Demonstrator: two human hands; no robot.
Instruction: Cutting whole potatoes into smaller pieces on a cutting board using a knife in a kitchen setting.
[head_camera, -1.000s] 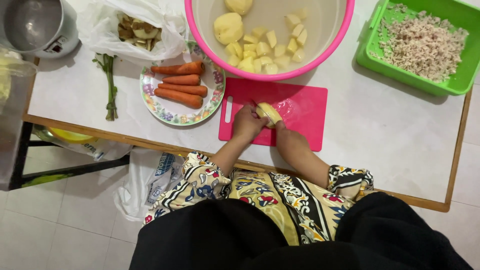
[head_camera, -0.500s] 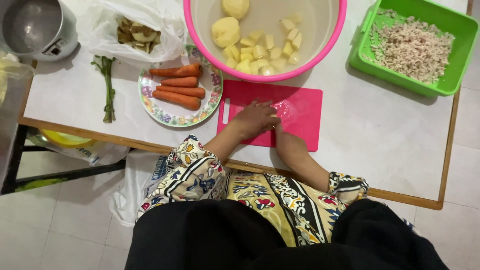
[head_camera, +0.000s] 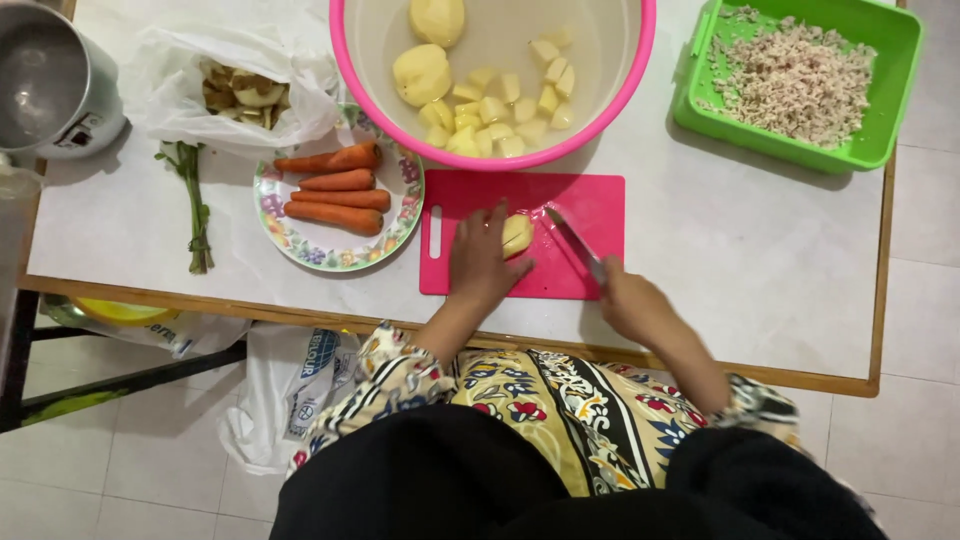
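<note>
A pink cutting board (head_camera: 590, 205) lies at the table's near edge. On it rests a peeled potato piece (head_camera: 517, 235), pinned down by my left hand (head_camera: 480, 262). My right hand (head_camera: 632, 303) grips a knife (head_camera: 572, 240) whose blade slants across the board just right of the potato, apart from it. Behind the board stands a pink basin (head_camera: 640, 70) holding two whole peeled potatoes and several cut chunks in water.
A floral plate (head_camera: 275, 215) with three carrots sits left of the board. Behind it are a plastic bag of peelings (head_camera: 240, 90), green stalks (head_camera: 192, 205) and a metal pot (head_camera: 50, 85). A green tray (head_camera: 880, 120) of minced food stands at back right. Bags lie on the floor.
My hands have parted: the right hand drew back to the right with the knife, and the left hand now presses the potato flat on the board.
</note>
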